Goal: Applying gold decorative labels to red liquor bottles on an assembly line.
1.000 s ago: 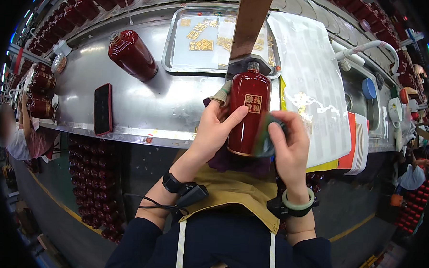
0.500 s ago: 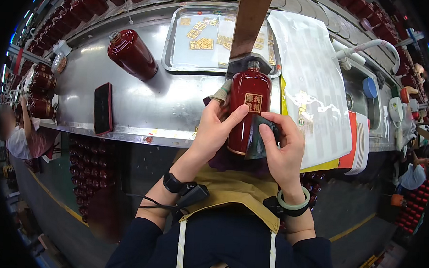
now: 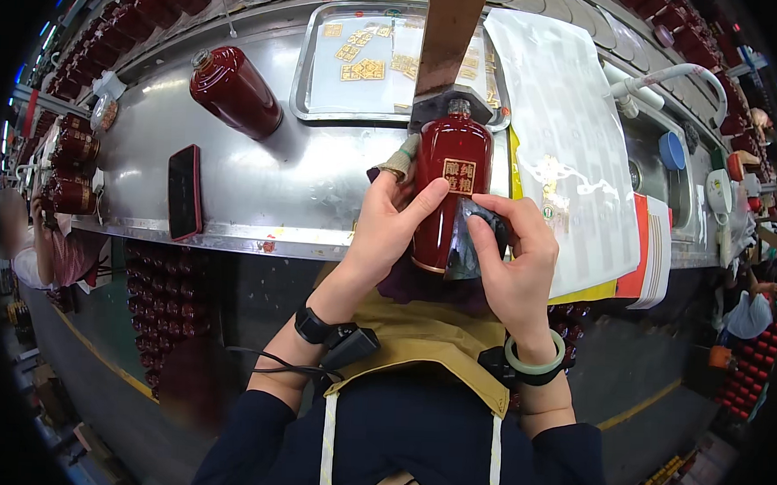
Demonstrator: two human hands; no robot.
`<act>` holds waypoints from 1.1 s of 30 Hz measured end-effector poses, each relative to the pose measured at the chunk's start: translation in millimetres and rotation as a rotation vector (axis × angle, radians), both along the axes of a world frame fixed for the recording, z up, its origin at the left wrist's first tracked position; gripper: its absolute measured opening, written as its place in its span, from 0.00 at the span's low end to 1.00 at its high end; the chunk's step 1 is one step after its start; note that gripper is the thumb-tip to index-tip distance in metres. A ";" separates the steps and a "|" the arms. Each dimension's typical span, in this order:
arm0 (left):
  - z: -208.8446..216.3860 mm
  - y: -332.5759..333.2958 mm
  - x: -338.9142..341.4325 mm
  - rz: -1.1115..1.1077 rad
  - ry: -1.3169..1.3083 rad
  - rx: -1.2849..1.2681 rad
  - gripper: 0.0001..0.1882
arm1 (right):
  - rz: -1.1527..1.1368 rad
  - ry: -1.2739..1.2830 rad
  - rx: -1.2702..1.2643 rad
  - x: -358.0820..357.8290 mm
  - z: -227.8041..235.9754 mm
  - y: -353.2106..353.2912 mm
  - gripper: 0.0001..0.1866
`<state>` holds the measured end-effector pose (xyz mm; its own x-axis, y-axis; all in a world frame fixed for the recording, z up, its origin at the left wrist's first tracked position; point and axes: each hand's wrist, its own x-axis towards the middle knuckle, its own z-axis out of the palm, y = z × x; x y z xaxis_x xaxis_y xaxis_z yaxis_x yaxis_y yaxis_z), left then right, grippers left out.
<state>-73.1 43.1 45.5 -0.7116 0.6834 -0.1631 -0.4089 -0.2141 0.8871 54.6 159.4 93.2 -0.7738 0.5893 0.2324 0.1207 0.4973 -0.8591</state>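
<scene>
A dark red glass bottle point(image 3: 434, 223) lies in front of me, its neck toward the wooden post. On its face is a square gold-framed label point(image 3: 459, 176). My left hand point(image 3: 382, 229) grips the bottle's left side, thumb at the label's lower left corner; a pale cloth cover point(image 3: 400, 159) shows around a finger. My right hand point(image 3: 524, 264) is closed in a pinch at the label's lower right, on a thin, shiny dark film point(image 3: 463, 251) that hangs along the bottle. Whether the film still touches the label is hidden.
Another red bottle point(image 3: 237, 93) and a phone point(image 3: 184, 192) are on the metal table at left. Behind stands a tray point(image 3: 302, 83) of gold labels. A wooden post point(image 3: 449, 41) rises beyond my bottle. White sheets point(image 3: 572, 216) lie at right, before a sink tap point(image 3: 673, 81).
My right hand has shifted slightly to the right, and more of the thin film shows beside the bottle. My left hand keeps its hold. The whole view has moved a little.
</scene>
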 end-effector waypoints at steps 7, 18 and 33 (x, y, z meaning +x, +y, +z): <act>-2.1 -0.5 -0.3 -0.005 -0.001 -0.009 0.37 | -0.007 -0.035 0.040 0.1 3.1 -0.8 0.11; -4.4 -4.4 -9.6 0.040 -0.072 0.035 0.31 | -0.103 0.238 -0.618 8.6 -13.3 48.0 0.11; 3.6 4.2 -0.2 0.008 -0.012 -0.035 0.41 | 0.013 0.041 -0.773 -29.1 -37.7 29.7 0.18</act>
